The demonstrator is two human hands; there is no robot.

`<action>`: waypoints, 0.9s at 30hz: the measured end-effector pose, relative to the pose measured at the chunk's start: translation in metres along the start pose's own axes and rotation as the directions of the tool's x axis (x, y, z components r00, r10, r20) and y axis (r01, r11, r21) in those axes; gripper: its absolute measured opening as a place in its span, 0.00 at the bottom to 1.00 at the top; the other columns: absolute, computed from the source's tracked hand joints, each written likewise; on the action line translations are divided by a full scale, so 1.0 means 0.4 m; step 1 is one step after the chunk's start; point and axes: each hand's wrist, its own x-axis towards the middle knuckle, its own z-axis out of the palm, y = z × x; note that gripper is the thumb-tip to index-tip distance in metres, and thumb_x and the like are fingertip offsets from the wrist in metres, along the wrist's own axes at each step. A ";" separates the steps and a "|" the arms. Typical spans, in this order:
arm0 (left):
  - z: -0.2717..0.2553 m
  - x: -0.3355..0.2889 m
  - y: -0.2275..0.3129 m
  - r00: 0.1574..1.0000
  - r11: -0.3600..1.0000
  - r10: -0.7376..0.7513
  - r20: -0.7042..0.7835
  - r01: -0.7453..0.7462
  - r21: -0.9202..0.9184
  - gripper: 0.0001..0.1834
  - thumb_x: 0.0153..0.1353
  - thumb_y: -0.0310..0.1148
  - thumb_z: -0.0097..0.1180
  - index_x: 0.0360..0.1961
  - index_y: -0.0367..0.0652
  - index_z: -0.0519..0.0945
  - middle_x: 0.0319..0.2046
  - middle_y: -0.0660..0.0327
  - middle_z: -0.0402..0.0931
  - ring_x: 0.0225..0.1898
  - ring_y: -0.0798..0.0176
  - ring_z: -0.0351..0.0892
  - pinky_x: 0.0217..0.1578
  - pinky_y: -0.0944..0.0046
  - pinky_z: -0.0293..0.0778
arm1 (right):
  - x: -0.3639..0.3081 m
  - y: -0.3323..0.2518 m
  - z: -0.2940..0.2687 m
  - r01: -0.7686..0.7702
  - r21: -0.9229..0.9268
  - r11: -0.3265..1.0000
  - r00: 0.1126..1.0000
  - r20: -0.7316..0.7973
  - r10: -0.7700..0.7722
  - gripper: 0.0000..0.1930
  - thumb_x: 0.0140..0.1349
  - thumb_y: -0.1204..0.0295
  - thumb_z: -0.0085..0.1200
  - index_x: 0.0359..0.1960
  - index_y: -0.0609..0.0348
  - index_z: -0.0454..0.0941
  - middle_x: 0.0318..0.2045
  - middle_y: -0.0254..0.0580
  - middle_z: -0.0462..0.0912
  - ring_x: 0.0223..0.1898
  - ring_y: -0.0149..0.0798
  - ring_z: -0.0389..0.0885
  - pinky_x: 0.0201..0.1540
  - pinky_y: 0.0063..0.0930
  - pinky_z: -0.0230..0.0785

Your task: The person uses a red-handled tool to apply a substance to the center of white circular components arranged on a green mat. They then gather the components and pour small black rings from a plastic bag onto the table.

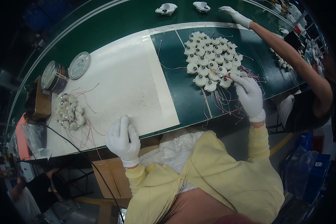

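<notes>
Right hand: my right hand [249, 96] grips a slim red-handled tool [227, 76] between closed fingers, its tip among the white round units.
Left hand: my left hand [122, 142] has its fingers loosely curled at the front edge of the counter [119, 71]; I cannot tell whether anything is between them.
White round units [219, 58]: packed together on the counter's green part, dark knobs up, just beyond my right hand.
Wire risk: pinkish wires [253, 76] trail beside my right hand and toward the front edge; a finger or sleeve catching one could, I judge, drag its unit out.
Tip risk: the units sit so close that a careless angle could knock a neighbour or mark the wrong one.
Left pile: smaller units [71, 112] lie heaped with tangled leads, so lifting one might pull others along.
</notes>
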 end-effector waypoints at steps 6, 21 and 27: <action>0.001 -0.001 -0.002 1.000 1.000 0.008 -0.004 -0.008 0.012 0.16 0.57 0.27 0.64 0.48 0.39 0.86 0.43 0.55 0.85 0.43 0.49 0.84 0.44 0.54 0.76 | -0.005 0.007 0.007 0.048 -0.108 0.993 0.998 -0.033 -0.051 0.19 0.58 0.80 0.55 0.51 0.55 0.87 0.33 0.40 0.83 0.37 0.44 0.79 0.44 0.38 0.71; 0.003 -0.001 -0.006 1.000 1.000 0.009 -0.006 -0.010 -0.020 0.17 0.56 0.26 0.63 0.48 0.39 0.85 0.43 0.55 0.85 0.42 0.49 0.84 0.42 0.54 0.76 | 0.011 -0.027 -0.020 0.146 -0.178 0.973 0.980 -0.108 -0.167 0.16 0.58 0.79 0.56 0.47 0.54 0.88 0.38 0.39 0.86 0.38 0.45 0.80 0.44 0.39 0.70; 0.004 -0.003 -0.006 1.000 1.000 0.015 -0.012 -0.015 -0.001 0.18 0.56 0.26 0.64 0.49 0.39 0.85 0.44 0.56 0.85 0.43 0.50 0.84 0.43 0.54 0.76 | 0.026 -0.035 -0.036 0.146 -0.221 0.964 0.985 -0.061 -0.163 0.13 0.57 0.78 0.56 0.42 0.54 0.88 0.33 0.37 0.85 0.34 0.44 0.78 0.42 0.38 0.69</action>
